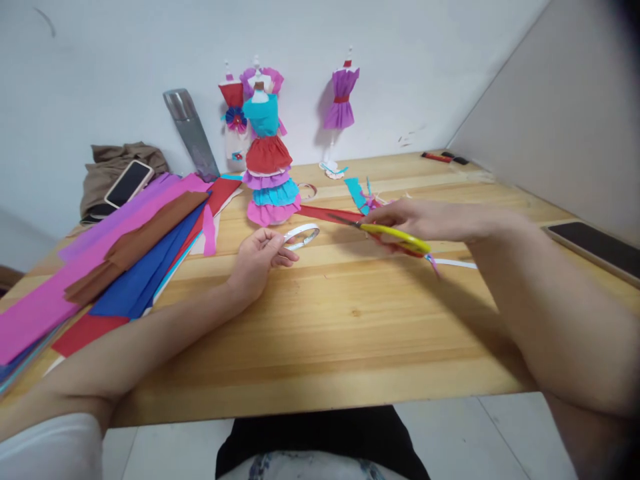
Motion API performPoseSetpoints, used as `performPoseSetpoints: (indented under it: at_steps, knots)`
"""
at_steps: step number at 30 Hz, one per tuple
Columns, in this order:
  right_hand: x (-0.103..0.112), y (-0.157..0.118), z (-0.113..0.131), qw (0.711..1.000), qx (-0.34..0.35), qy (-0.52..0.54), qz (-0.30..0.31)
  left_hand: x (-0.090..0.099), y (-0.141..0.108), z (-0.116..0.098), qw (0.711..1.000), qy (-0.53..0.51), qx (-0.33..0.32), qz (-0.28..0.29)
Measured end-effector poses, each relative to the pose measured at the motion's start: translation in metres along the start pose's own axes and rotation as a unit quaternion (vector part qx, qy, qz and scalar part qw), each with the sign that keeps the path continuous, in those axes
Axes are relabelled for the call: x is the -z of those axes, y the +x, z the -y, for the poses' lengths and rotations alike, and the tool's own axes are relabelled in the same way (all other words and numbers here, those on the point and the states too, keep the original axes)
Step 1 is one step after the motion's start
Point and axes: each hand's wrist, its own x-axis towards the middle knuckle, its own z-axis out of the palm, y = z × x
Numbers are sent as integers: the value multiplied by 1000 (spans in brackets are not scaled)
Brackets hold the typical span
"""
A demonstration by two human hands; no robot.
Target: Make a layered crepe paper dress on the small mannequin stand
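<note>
Left hand [260, 260] is pinching a white loop [303, 229], just front-right of the layered dress [270, 159]; right hand [400, 215] is gripping yellow-handled scissors [396, 236], farther right of it. Blades [346, 221] are pointing dressward near a red strip [323, 212]; careless leftward swing risks snagging either.

At the centre of the frame, the scissors [395, 237] have smooth yellow handles that look like plastic and dark, metal-looking blades; beside them, the white ring [303, 231] is smooth with a slight sheen. The tabletop [320, 353] is pale grained wood, satin-smooth with a soft gloss. At left, the coloured sheets [155, 267] look like matt paper, and the tiered dress [270, 157] at upper centre seems the same, gathered into rough ruffles. At upper left, the flask [194, 137] has a shiny metallic cap above a duller grey body, near matt, wrinkled brown cloth [120, 160].
</note>
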Motion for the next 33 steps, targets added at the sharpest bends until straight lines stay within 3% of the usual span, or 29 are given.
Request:
performPoseSetpoints:
  at_steps: [2, 4, 6, 10, 13, 15, 19, 25, 33]
  knots:
    - [7, -3, -5, 993, 44, 112, 5, -1, 0, -1, 1000, -14, 4, -1]
    - [1, -2, -4, 964, 148, 220, 25, -2, -1, -2, 1000, -23, 5, 3]
    - [-16, 4, 0, 921, 250, 292, 68, -1, -1, -1, 999, -32, 5, 5]
    - [-64, 24, 9, 861, 307, 373, 160, 2, 1, 1, 998, -55, 2, 12]
    - [-95, 34, 10, 827, 311, 409, 229, 5, 3, 2, 997, -75, -1, 23]
    - [-108, 35, 9, 810, 271, 443, 271, 7, 4, 3, 996, -87, -2, 26]
    - [-119, 31, 7, 805, 195, 476, 296, 9, 6, 3, 996, -90, 3, 21]
    - [-116, 27, 13, 836, 114, 471, 256, 7, 6, 1, 995, -94, 10, 10]
    - [-121, 31, 15, 832, 110, 494, 226, 6, 3, 4, 995, -88, 11, 48]
